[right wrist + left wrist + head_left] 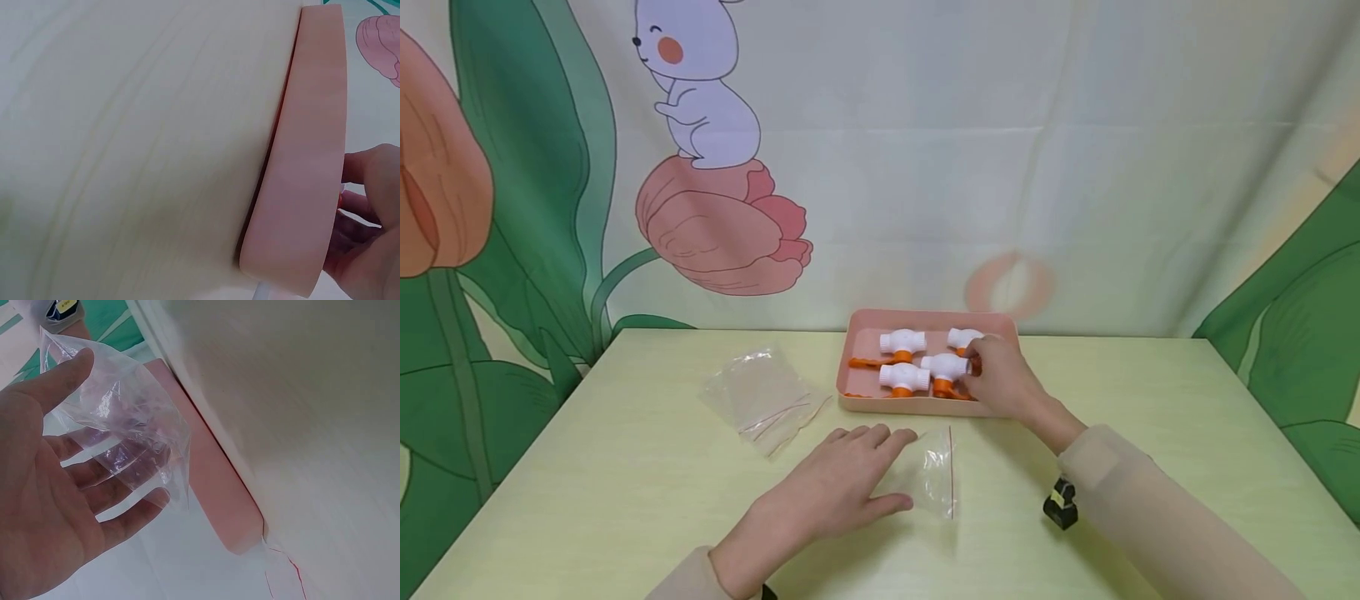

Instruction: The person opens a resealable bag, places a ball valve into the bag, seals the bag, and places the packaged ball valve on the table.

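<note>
My left hand (842,479) holds a clear zip bag (936,471) with a red strip over the front of the table. In the left wrist view the thumb lies across the near side of the bag (128,403), and the spread fingers show through it from behind. My right hand (1007,379) reaches over the right end of a pink tray (880,406). Its fingers grip at the right end of a white ball valve (945,367) with an orange handle. In the right wrist view the tray wall (306,137) hides most of that grip.
More white ball valves (903,342) with orange handles lie in the tray. Several flat clear zip bags (760,392) lie left of it on the pale table (647,467). Behind the table hangs a printed curtain (887,167). A black wrist device (1060,504) sits under the right sleeve.
</note>
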`<state>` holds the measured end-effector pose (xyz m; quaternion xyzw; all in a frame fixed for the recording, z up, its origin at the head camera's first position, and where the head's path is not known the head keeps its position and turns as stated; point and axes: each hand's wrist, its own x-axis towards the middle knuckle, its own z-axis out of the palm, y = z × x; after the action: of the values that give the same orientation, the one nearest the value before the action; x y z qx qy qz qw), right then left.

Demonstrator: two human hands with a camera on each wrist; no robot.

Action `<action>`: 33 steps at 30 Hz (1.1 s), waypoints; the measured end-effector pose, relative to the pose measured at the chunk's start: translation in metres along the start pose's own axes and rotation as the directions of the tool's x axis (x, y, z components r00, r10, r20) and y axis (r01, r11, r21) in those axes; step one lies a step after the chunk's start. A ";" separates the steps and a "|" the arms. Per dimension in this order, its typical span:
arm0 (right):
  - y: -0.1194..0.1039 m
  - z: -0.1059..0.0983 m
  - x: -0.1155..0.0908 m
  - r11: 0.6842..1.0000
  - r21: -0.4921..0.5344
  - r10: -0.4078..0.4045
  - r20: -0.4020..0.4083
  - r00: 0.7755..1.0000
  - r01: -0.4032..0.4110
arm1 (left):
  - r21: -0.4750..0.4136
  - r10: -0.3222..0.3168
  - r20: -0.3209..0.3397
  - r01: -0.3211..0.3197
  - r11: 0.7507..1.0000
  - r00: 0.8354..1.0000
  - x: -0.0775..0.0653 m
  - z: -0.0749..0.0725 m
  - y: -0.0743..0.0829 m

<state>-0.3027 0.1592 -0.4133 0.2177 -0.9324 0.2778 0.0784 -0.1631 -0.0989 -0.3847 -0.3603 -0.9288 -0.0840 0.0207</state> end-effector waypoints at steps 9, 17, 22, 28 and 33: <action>0.002 0.000 0.000 0.969 0.246 0.025 -0.044 0.999 -0.013 | 0.003 -0.007 0.012 0.007 1.000 1.000 0.000 0.003 -0.001; 0.001 -0.001 0.004 0.949 0.312 0.069 -0.059 0.996 -0.048 | 0.005 -0.004 0.012 0.004 1.000 1.000 0.000 0.004 -0.002; -0.002 -0.005 0.004 0.934 0.312 0.191 -0.021 0.981 -0.175 | 0.003 -0.005 0.016 0.005 1.000 1.000 -0.001 0.004 -0.002; -0.007 -0.010 0.002 0.902 0.315 0.302 0.034 0.953 -0.297 | 0.006 -0.002 0.012 0.002 1.000 1.000 -0.002 0.003 -0.002; -0.009 -0.013 0.001 0.903 0.319 0.292 0.034 0.956 -0.287 | 0.005 -0.004 0.012 0.004 1.000 1.000 -0.003 0.003 -0.002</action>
<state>-0.2986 0.1592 -0.3977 0.0846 -0.8962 0.4355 0.0067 -0.1621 -0.1020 -0.3884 -0.3586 -0.9299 -0.0798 0.0160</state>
